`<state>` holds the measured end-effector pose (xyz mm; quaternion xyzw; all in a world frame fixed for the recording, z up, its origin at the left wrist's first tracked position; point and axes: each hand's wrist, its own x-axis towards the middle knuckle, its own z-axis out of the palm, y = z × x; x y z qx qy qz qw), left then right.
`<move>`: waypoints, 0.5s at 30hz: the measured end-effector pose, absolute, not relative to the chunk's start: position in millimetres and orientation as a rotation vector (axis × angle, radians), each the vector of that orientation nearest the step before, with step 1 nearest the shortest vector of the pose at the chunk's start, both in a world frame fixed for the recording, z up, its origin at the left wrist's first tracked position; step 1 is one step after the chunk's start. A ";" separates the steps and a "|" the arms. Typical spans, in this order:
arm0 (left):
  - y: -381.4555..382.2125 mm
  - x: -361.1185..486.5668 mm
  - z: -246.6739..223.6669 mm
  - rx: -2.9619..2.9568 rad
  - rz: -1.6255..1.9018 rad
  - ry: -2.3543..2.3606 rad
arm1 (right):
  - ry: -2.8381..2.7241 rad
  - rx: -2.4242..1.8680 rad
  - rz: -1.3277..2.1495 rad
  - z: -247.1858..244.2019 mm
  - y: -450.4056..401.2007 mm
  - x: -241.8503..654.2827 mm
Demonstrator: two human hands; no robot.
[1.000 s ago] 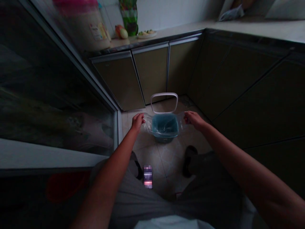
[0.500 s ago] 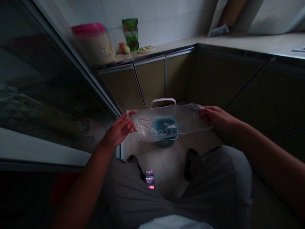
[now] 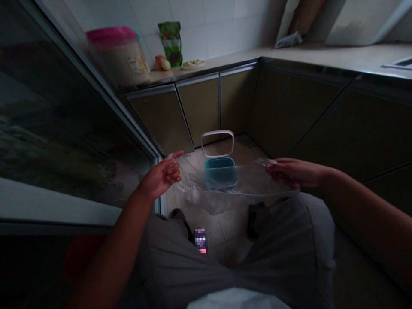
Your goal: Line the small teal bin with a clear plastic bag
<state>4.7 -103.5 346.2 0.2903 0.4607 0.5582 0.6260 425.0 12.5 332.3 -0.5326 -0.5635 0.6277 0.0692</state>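
Observation:
A clear plastic bag is stretched sideways between my two hands. My left hand pinches its left end, with the index finger extended. At the right end, my right hand has its fingers closed on the bag's edge. Behind and below the see-through film, a teal bin stands on the tiled floor. A pale rim-shaped frame is raised at the bin's far side.
Cabinets line the back and right under a counter. On it are a pink-lidded container, a green pouch, onions and a plate. A glass door is at left.
The bag has come down and nearer to me, still between both hands. More of the teal bin and its pale frame shows above the film. The view has shifted slightly.

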 end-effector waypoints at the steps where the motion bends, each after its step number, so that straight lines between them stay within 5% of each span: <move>1: -100.0 3.1 336.5 0.626 1.276 1.060 | -1.689 -1.600 1.940 324.1 14.0 423.9; 7: -83.8 -4.9 283.4 0.534 1.235 1.172 | -1.675 -1.668 2.058 265.9 25.9 417.2; 15: -50.1 6.6 214.4 0.655 0.729 1.626 | -1.860 -1.980 2.001 193.9 52.7 395.0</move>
